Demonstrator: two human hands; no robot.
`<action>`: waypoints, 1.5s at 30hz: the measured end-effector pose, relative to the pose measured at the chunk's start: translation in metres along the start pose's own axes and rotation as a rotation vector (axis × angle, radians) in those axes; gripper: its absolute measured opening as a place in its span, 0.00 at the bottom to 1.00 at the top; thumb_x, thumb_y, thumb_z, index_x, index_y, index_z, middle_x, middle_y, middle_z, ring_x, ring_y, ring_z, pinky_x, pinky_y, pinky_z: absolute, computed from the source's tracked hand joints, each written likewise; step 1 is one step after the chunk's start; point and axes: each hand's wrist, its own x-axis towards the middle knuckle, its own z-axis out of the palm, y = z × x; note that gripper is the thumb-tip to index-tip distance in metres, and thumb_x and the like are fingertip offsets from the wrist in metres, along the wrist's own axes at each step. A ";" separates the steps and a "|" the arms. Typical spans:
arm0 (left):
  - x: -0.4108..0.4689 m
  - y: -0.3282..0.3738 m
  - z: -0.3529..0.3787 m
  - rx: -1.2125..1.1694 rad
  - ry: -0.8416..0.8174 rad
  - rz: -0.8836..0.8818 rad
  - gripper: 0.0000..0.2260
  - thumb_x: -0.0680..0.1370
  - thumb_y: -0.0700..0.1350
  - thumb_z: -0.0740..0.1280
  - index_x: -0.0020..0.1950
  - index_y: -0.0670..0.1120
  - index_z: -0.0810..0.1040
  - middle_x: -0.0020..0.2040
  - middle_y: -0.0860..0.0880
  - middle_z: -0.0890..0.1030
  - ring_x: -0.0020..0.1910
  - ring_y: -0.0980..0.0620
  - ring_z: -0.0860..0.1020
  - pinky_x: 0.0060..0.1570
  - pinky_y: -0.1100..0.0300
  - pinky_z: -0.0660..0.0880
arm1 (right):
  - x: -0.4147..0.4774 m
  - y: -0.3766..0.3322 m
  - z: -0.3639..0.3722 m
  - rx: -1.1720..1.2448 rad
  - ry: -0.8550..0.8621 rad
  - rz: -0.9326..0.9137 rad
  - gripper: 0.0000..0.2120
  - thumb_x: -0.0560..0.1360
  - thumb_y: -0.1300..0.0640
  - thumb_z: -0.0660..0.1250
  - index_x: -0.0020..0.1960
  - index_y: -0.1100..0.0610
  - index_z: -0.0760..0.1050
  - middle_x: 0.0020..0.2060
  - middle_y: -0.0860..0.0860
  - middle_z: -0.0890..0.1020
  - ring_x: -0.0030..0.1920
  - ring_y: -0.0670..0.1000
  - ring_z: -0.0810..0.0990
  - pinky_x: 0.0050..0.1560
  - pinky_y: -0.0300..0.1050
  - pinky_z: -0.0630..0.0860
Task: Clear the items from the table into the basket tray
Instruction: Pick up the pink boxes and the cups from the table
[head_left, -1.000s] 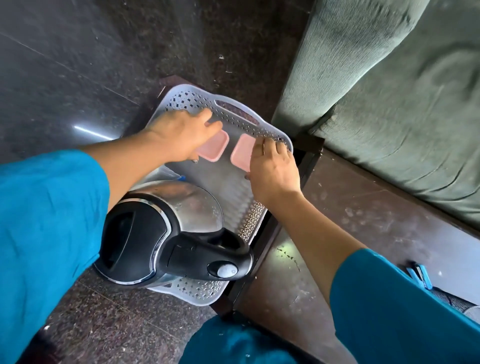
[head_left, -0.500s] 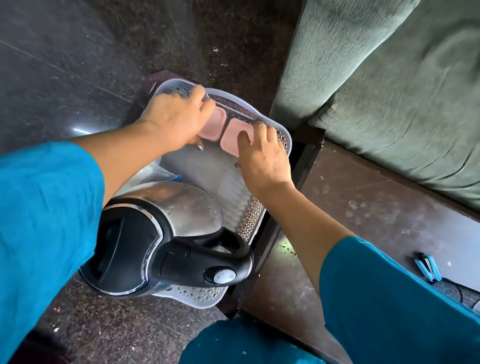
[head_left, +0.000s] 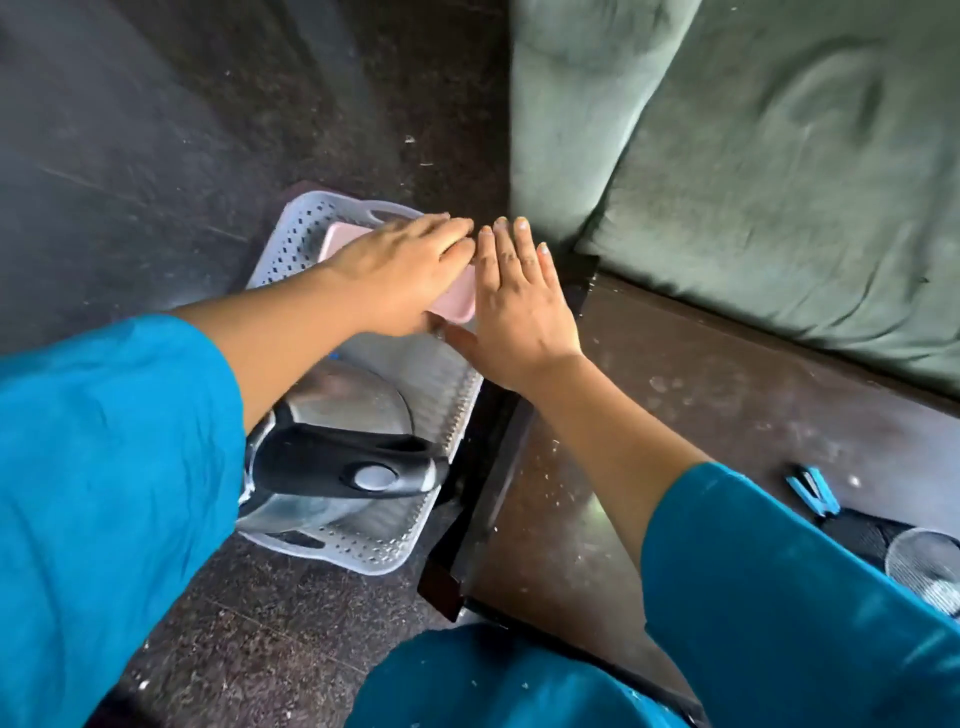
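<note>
The white perforated basket tray (head_left: 291, 223) sits on the dark floor beside the brown table (head_left: 675, 415). A steel kettle (head_left: 343, 400) with a black handle fills its near end. Two pink boxes lie at its far end: one (head_left: 337, 239) shows past my left wrist, the other (head_left: 457, 304) peeks out between my hands. My left hand (head_left: 400, 265) lies flat on top of them with its fingers stretched out. My right hand (head_left: 519, 306) is flat and open over the tray's right edge, its thumb touching the near pink box.
A green sofa cushion (head_left: 779, 156) borders the table's far side. On the table's right end lie a small blue clip-like item (head_left: 813, 491) and a dark object with a round mesh part (head_left: 924, 566). Crumbs dot the tabletop.
Both hands went from curled on the pink boxes to flat. The left slid right across them, the right shifted to the tray's right edge. The view swung left.
</note>
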 end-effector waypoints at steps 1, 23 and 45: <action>0.005 0.013 -0.005 -0.020 -0.001 0.005 0.40 0.68 0.55 0.72 0.71 0.39 0.59 0.72 0.40 0.63 0.71 0.40 0.63 0.67 0.45 0.64 | -0.008 0.010 -0.007 0.003 0.009 0.014 0.48 0.71 0.31 0.56 0.74 0.66 0.45 0.75 0.61 0.50 0.76 0.59 0.44 0.74 0.55 0.43; 0.162 0.505 -0.096 -0.345 0.147 0.515 0.33 0.71 0.54 0.67 0.71 0.43 0.61 0.70 0.38 0.65 0.69 0.39 0.66 0.67 0.47 0.65 | -0.433 0.352 -0.065 0.237 0.266 0.726 0.30 0.74 0.42 0.63 0.69 0.59 0.65 0.68 0.60 0.66 0.68 0.60 0.63 0.68 0.51 0.60; 0.135 0.670 0.025 -0.490 0.075 0.631 0.36 0.66 0.46 0.74 0.69 0.34 0.64 0.67 0.35 0.69 0.68 0.38 0.69 0.68 0.48 0.65 | -0.495 0.541 0.017 0.209 0.193 0.986 0.41 0.69 0.69 0.64 0.75 0.53 0.48 0.70 0.59 0.62 0.64 0.63 0.67 0.62 0.56 0.68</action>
